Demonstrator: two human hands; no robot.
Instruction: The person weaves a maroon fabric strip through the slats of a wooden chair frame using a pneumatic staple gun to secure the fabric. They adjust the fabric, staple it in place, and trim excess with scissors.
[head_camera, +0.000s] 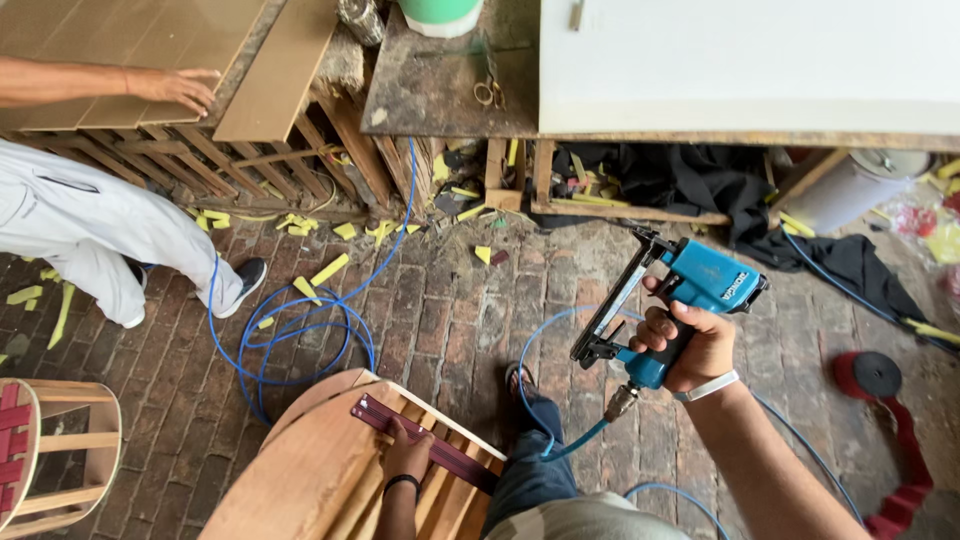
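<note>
My right hand (690, 345) grips the handle of a blue pneumatic staple gun (680, 300), held up in the air above the brick floor, its nose pointing down and left. A blue air hose (560, 440) runs from the gun's base. My left hand (407, 455) presses a dark red webbing strap (440, 455) flat against a wooden chair frame (320, 470) in front of my knees. The strap lies diagonally across the frame's slats.
Another person in white trousers (90, 225) stands at the left, a hand (185, 88) on wooden boards. Coiled blue hose (300, 340) and yellow foam scraps (330, 268) litter the brick floor. A workbench (450, 90) is ahead; a red webbing roll (875, 375) at right; a stool frame (50, 450) at lower left.
</note>
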